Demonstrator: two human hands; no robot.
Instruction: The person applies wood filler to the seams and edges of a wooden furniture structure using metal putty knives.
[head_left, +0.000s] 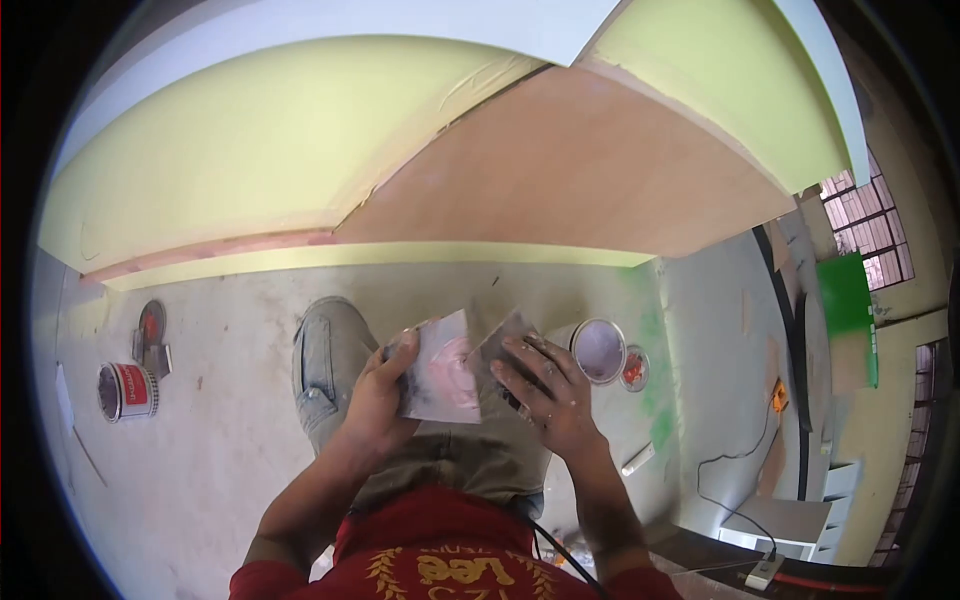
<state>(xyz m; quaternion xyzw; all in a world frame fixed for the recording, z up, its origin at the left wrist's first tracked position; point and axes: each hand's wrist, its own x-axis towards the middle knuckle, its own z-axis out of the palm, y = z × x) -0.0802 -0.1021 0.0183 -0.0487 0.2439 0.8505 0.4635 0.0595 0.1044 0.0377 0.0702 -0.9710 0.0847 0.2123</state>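
My left hand (383,392) is closed on the edge of a flat rectangular putty plate (423,352), its thumb lying over the near face. A smear of pink putty (457,374) covers the right part of that plate. In my right hand (553,392) is a dark flat scraper (494,350), gripped with the fingers spread across its back. The scraper's left edge is right at the putty. Both tools are held in front of my lap, over the grey trousers (400,470), and pale smudges mark my right fingers.
A large yellow panel (230,140) with a reddish-brown section (570,165) stands ahead. An open tin (600,352) sits right of my right hand, beside a round lid (635,370). Another tin (128,391) is at far left. A cable (700,470) runs along the right side.
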